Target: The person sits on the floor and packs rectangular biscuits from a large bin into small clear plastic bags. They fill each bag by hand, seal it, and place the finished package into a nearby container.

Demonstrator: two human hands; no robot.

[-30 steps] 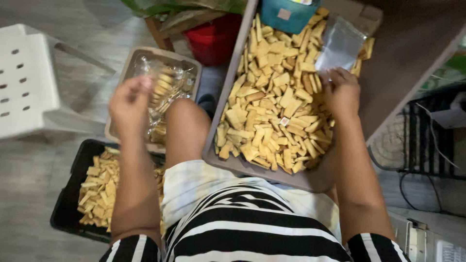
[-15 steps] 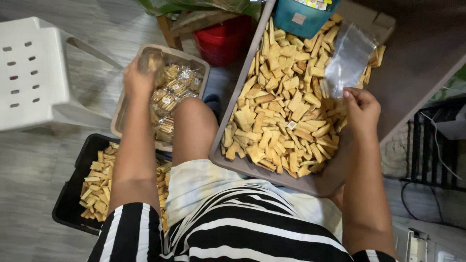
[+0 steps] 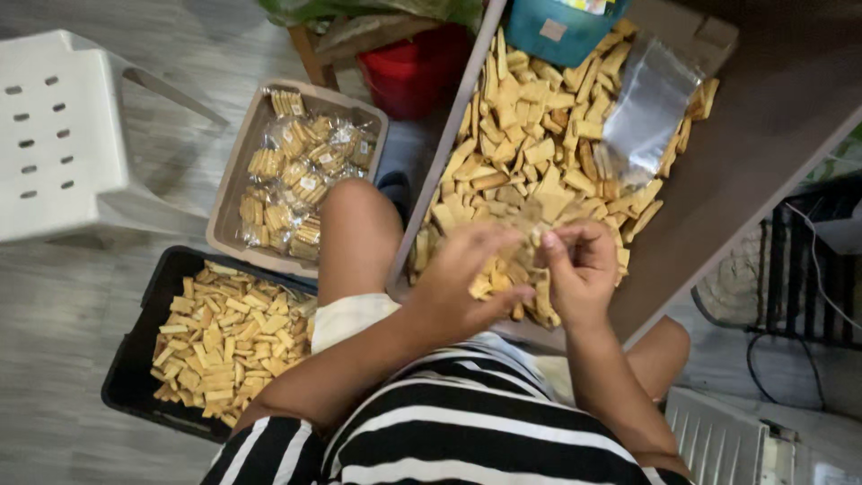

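Note:
A long grey tray (image 3: 718, 189) rests across my lap with a heap of rectangular tan crackers (image 3: 530, 153) on it. My left hand (image 3: 462, 283) and my right hand (image 3: 582, 269) meet over the near end of the heap. Their fingertips pinch a small clear bag (image 3: 532, 223) between them; it is blurred, and what is inside cannot be made out. A stack of empty clear bags (image 3: 642, 108) lies on the crackers at the tray's far right.
On the floor to my left stand a beige bin (image 3: 235, 171) of bagged crackers and a black crate (image 3: 135, 359) of loose crackers. A white plastic chair (image 3: 54, 135) is at far left. A red bucket (image 3: 413, 72) and a teal box (image 3: 561, 27) sit beyond the tray.
My left hand has left the beige bin and swung right to the tray. My right hand has drawn back from the bag stack to meet it.

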